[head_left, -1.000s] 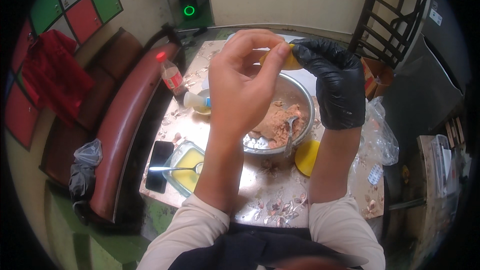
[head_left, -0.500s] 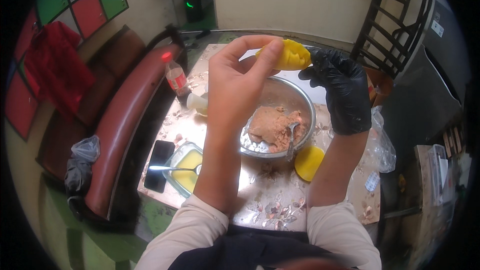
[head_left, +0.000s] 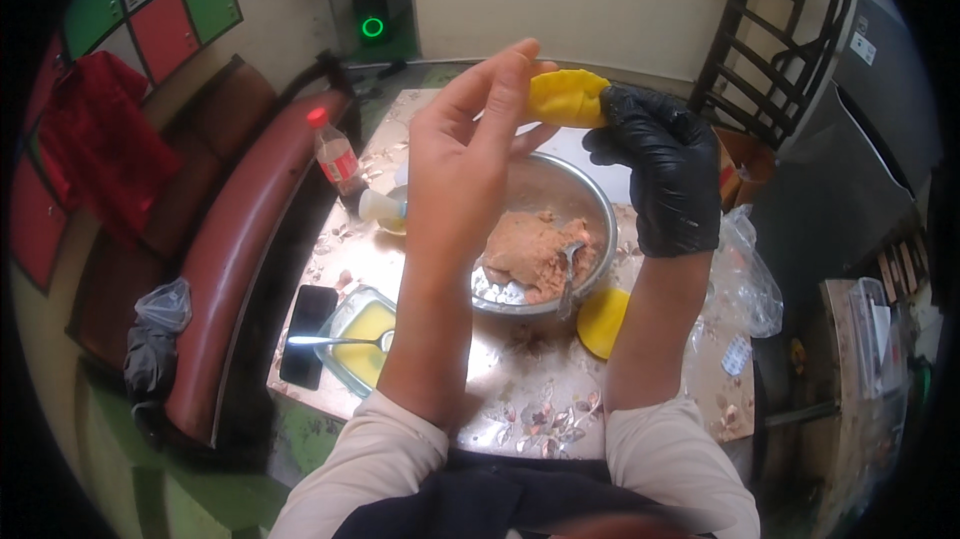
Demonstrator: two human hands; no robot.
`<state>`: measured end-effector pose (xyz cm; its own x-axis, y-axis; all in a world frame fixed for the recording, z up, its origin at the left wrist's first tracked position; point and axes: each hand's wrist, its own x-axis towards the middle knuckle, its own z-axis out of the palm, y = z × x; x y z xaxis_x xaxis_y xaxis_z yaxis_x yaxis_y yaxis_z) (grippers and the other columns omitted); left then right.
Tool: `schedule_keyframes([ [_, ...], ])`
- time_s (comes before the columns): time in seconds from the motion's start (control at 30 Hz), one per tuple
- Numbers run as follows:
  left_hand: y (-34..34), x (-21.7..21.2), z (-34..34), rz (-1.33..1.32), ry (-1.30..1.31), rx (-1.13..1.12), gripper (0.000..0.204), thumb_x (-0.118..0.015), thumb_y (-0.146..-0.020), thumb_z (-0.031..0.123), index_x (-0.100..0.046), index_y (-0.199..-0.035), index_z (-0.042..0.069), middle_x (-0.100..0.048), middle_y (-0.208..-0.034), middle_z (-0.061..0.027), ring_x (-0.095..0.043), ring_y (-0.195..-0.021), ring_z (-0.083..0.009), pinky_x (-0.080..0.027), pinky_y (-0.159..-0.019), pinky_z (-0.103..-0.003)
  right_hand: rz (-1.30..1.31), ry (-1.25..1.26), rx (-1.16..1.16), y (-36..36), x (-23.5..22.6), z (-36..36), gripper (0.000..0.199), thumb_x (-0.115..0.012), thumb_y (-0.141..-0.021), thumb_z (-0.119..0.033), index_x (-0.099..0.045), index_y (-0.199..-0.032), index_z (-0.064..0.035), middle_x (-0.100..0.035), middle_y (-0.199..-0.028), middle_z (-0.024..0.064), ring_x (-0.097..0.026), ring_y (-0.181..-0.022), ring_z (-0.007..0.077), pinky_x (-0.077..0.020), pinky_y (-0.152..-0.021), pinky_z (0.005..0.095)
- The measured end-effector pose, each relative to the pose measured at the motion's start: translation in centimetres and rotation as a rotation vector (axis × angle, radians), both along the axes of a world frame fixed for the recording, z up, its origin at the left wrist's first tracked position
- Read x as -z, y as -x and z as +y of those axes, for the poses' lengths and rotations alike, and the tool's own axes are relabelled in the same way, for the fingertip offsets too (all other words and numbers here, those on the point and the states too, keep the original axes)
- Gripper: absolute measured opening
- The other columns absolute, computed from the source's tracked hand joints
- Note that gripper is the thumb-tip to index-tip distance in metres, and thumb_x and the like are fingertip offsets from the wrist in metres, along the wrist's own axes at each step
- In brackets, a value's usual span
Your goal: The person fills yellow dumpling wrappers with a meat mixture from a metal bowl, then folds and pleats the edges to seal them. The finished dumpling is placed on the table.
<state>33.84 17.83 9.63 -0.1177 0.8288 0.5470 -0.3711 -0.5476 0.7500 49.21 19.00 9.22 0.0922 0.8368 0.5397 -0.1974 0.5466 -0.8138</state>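
Note:
Above the far side of the table, both hands hold a yellow half-moon dumpling with its curved edge upward. My bare left hand is closed at its left end, thumb toward me and the other fingers partly hidden behind. My right hand, in a black glove, pinches the right end. Below them stands a steel bowl with pinkish-brown minced filling and a fork stuck in it. A round yellow dumpling wrapper lies by the bowl, close to my right forearm.
Left of my left forearm are a glass dish of yellow liquid with a spoon across it, and a black phone. A red-capped bottle and a small cup stand farther back. Clear plastic bags lie at right.
My left thumb and fingers have slid back toward the dumpling's left end, uncovering more of it. The dumpling has tilted slightly, and the view has shifted a little.

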Motion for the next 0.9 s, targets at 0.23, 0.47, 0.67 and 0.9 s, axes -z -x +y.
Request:
schedule_keyframes([
  [0.23, -0.4, 0.2, -0.1, 0.041, -0.068, 0.005, 0.037, -0.060, -0.095, 0.022, -0.059, -0.122, -0.003, -0.065, -0.110, -0.0173, -0.065, -0.102, -0.0223, -0.055, -0.088, -0.031, -0.124, -0.098, 0.129, -0.6, 0.5, 0.8, 0.023, -0.070, -0.086, -0.014, -0.068, -0.102, 0.0019, -0.069, -0.081, 0.0136, -0.068, -0.066, 0.0200, -0.0565, -0.064, 0.0291],
  [0.47, -0.1, 0.2, 0.0, 0.094, -0.040, -0.022, 0.035, -0.061, -0.094, 0.025, -0.064, -0.115, -0.003, -0.067, -0.106, -0.0154, -0.066, -0.100, -0.0210, -0.056, -0.087, -0.029, -0.038, -0.045, -0.019, -0.8, 0.6, 0.8, 0.024, -0.065, -0.090, -0.016, -0.067, -0.106, 0.0017, -0.070, -0.082, 0.0140, -0.069, -0.067, 0.0203, -0.0571, -0.064, 0.0295],
  [0.67, -0.2, 0.2, 0.0, 0.046, -0.009, -0.017, 0.036, -0.060, -0.094, 0.028, -0.065, -0.114, -0.002, -0.067, -0.107, -0.0145, -0.066, -0.101, -0.0210, -0.055, -0.088, -0.031, 0.034, 0.045, -0.048, -0.4, 0.1, 0.1, 0.027, -0.061, -0.093, -0.017, -0.065, -0.112, 0.0004, -0.070, -0.092, 0.0148, -0.071, -0.072, 0.0217, -0.0579, -0.065, 0.0292],
  [0.9, -0.4, 0.9, 1.3, -0.004, -0.152, -0.197, 0.029, -0.061, -0.094, 0.018, -0.065, -0.115, -0.001, -0.066, -0.109, -0.0147, -0.065, -0.102, -0.0196, -0.054, -0.082, -0.027, -0.076, 0.147, -0.109, 0.0, -0.7, -0.1, 0.038, -0.054, -0.097, -0.030, -0.061, -0.117, 0.0009, -0.068, -0.104, 0.0155, -0.070, -0.075, 0.0213, -0.0559, -0.065, 0.0268],
])
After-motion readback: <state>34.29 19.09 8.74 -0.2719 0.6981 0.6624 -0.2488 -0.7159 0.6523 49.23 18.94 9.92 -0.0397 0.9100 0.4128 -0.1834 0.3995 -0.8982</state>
